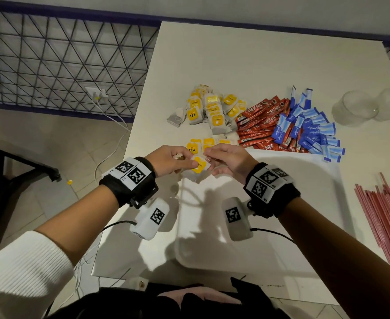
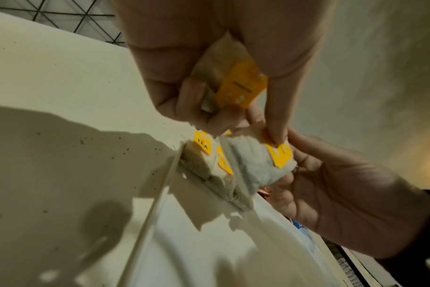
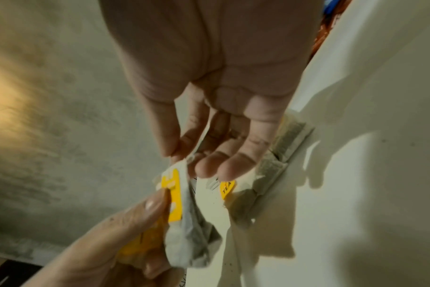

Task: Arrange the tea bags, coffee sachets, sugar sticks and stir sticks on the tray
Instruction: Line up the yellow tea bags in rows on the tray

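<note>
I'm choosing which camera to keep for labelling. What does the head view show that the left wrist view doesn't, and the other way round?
Only the head view shows the loose tea bag pile, red coffee sachets, blue sugar sticks, stir sticks and two clear cups. Only the left wrist view shows a second tea bag tucked in the left hand's palm. Both show the tea bag pinched between both hands, the right hand, the tray and the tea bags already standing in its corner.
</note>
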The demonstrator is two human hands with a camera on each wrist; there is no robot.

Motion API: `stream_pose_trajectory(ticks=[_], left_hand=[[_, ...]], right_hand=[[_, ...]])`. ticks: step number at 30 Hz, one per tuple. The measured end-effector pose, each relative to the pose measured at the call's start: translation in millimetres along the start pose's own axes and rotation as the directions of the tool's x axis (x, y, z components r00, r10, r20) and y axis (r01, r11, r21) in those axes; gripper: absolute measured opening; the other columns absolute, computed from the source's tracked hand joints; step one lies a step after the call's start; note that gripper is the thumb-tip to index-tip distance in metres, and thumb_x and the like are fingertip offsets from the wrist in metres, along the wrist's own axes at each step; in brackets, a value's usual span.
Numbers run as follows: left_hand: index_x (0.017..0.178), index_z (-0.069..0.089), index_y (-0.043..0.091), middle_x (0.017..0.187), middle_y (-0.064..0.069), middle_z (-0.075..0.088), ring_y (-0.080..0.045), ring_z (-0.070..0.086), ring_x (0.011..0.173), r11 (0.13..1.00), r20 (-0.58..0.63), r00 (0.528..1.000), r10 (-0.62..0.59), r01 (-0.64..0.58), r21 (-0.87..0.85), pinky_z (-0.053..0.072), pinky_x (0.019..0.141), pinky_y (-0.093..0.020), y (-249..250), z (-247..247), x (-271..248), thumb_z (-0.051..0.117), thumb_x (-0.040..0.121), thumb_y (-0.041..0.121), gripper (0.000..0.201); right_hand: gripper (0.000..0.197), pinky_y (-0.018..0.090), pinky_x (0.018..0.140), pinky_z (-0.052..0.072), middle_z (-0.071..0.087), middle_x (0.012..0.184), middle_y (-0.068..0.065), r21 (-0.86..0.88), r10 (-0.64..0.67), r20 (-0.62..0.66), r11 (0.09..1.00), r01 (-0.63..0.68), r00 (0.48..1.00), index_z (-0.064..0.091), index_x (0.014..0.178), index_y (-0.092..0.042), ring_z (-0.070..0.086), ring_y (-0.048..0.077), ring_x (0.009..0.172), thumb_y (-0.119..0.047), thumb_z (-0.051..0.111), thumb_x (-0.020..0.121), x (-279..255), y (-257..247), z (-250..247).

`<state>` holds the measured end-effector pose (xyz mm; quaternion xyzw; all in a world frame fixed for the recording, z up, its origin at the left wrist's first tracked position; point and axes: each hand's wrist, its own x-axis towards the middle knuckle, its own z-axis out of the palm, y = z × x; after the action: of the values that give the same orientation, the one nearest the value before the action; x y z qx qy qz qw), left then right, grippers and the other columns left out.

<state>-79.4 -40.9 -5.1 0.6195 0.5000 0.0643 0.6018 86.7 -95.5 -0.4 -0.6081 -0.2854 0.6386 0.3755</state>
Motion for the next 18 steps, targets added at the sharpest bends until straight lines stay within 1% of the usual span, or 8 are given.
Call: stream_pose_trajectory(ticks=[2, 5, 9, 11, 13, 15, 16, 18], left_hand=[[0.07, 0.057, 0.019, 0.041, 0.012, 0.045, -0.001, 0.038, 0.037, 1.0, 0.035, 0.999, 0.007, -0.007, -0.002, 0.028, 0.042, -0.012, 1, 1, -3, 0.068, 0.081, 0.011, 0.018], [0.072, 0.056, 0.019, 0.042, 0.018, 0.051, 0.002, 0.042, 0.037, 1.0, 0.049, 0.999, 0.019, -0.018, -0.015, 0.029, 0.041, -0.009, 2, 4, -7, 0.066, 0.082, 0.005, 0.019], [0.071, 0.057, 0.017, 0.04, 0.012, 0.05, 0.0, 0.04, 0.036, 0.997, -0.014, 1.0, -0.001, 0.0, -0.082, 0.026, 0.041, -0.013, -1, 6, -7, 0.066, 0.082, 0.004, 0.019], [0.071, 0.057, 0.016, 0.04, 0.009, 0.048, -0.001, 0.038, 0.035, 0.995, -0.032, 0.999, -0.016, 0.013, -0.1, 0.025, 0.04, -0.013, -3, 5, -7, 0.066, 0.082, 0.005, 0.018], [0.072, 0.058, 0.017, 0.04, 0.007, 0.049, -0.002, 0.037, 0.035, 0.994, -0.031, 0.999, -0.02, 0.017, -0.107, 0.025, 0.039, -0.013, -4, 5, -8, 0.066, 0.082, 0.006, 0.017], [0.072, 0.059, 0.017, 0.04, 0.007, 0.049, -0.003, 0.037, 0.036, 0.992, -0.031, 0.999, -0.026, 0.022, -0.127, 0.025, 0.04, -0.012, -6, 5, -9, 0.065, 0.083, 0.007, 0.016], [0.072, 0.058, 0.018, 0.041, 0.007, 0.049, -0.004, 0.037, 0.038, 0.989, -0.037, 0.999, -0.027, 0.021, -0.147, 0.026, 0.04, -0.012, -6, 5, -9, 0.065, 0.083, 0.008, 0.016], [0.071, 0.056, 0.017, 0.042, 0.006, 0.049, -0.006, 0.038, 0.04, 0.979, -0.06, 0.998, -0.024, 0.011, -0.203, 0.028, 0.041, -0.013, -6, 6, -9, 0.064, 0.084, 0.009, 0.017]], right_hand=[[0.013, 0.021, 0.051, 0.043, 0.054, 0.066, 0.005, 0.04, 0.028, -0.008, 0.999, -0.028, 1.0, 0.057, 0.076, -0.008, 0.049, 0.01, 0.05, -0.011, 0.057, 0.089, 1, -1, -2], [0.014, 0.022, 0.05, 0.041, 0.057, 0.065, 0.006, 0.002, 0.06, -0.003, 0.998, -0.06, 0.998, 0.055, 0.077, -0.01, 0.048, 0.012, 0.051, -0.01, 0.056, 0.09, 4, -1, -5], [0.012, 0.017, 0.043, 0.041, 0.057, 0.057, 0.002, -0.145, 0.057, -0.013, 0.988, -0.059, 0.998, 0.055, 0.086, -0.011, 0.05, 0.007, 0.044, 0.001, 0.054, 0.088, 6, 2, -8], [0.017, 0.016, 0.046, 0.043, 0.058, 0.071, 0.004, -0.147, 0.026, -0.002, 0.989, -0.026, 1.0, 0.055, 0.1, -0.012, 0.053, 0.008, 0.055, 0.001, 0.053, 0.089, 5, 0, -11], [0.023, 0.016, 0.056, 0.048, 0.06, 0.085, -0.001, -0.174, -0.008, 0.083, 0.984, 0.023, 0.997, 0.055, 0.11, -0.017, 0.056, 0.009, 0.071, -0.004, 0.052, 0.091, 1, -1, -14], [0.029, 0.016, 0.062, 0.049, 0.061, 0.092, -0.008, -0.242, -0.016, 0.204, 0.968, 0.066, 0.979, 0.054, 0.115, -0.024, 0.057, 0.005, 0.079, -0.006, 0.051, 0.092, -4, 0, -15], [0.031, 0.015, 0.064, 0.048, 0.062, 0.092, -0.008, -0.284, -0.007, 0.246, 0.956, 0.078, 0.969, 0.054, 0.116, -0.026, 0.058, 0.004, 0.079, -0.006, 0.051, 0.092, -5, 1, -14], [0.027, 0.015, 0.063, 0.047, 0.062, 0.085, -0.003, -0.33, 0.016, 0.266, 0.941, 0.076, 0.964, 0.056, 0.111, -0.022, 0.059, 0.002, 0.072, -0.004, 0.05, 0.092, -6, 4, -9]])
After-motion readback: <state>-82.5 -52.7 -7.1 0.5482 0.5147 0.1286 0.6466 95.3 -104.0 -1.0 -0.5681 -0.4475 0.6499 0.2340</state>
